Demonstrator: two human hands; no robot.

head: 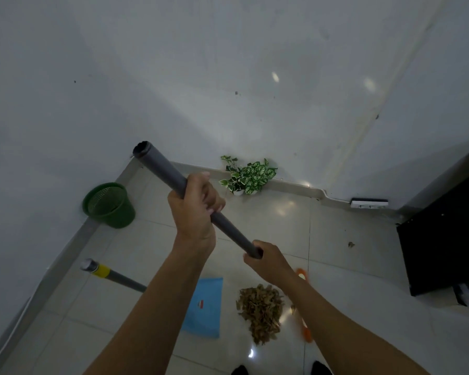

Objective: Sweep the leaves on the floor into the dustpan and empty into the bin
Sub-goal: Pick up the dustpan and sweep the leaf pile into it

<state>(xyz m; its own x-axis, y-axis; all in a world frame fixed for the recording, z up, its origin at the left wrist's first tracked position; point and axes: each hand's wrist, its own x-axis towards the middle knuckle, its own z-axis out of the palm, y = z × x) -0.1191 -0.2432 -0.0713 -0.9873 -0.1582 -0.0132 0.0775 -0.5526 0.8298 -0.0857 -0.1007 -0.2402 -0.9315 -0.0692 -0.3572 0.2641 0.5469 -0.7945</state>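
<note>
Grey broom handle (pixel 161 169) gripped two-handed: left hand (pixel 194 212) high, right hand (pixel 268 262) lower, fingers wrapped, arms extended

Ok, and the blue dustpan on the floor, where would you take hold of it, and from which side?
By its long grey handle, just below the yellow band. The handle rises from the flat blue dustpan and leans left toward the wall, its top end free. Coming from above on the left probably works best: the leaf pile lies just right of the pan.

Tiled indoor room corner — bare white walls (pixel 228 63), potted plants (pixel 248 175).
</note>
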